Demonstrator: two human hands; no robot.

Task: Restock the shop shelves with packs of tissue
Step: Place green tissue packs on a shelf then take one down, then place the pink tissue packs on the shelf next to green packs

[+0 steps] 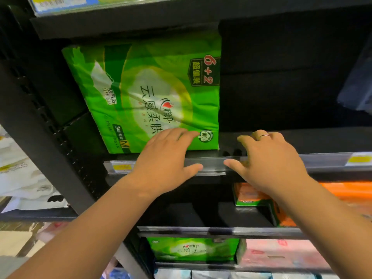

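Seating step: your left hand [167,158] presses the pack [145,93] with straight fingers; your right hand [269,158] is loose, empty. Next, fill the shelf [322,141] beside it.

We've got a black shelf [281,139] w/ one big green tissue pack [149,93] standing on its left part, close to the front edge. 2nd shelf [181,231], just below: orange packs [253,195] at right. 3rd shelf [201,265]: a green pack [191,248] w/ a pink pack [277,254] just beside it on the right.
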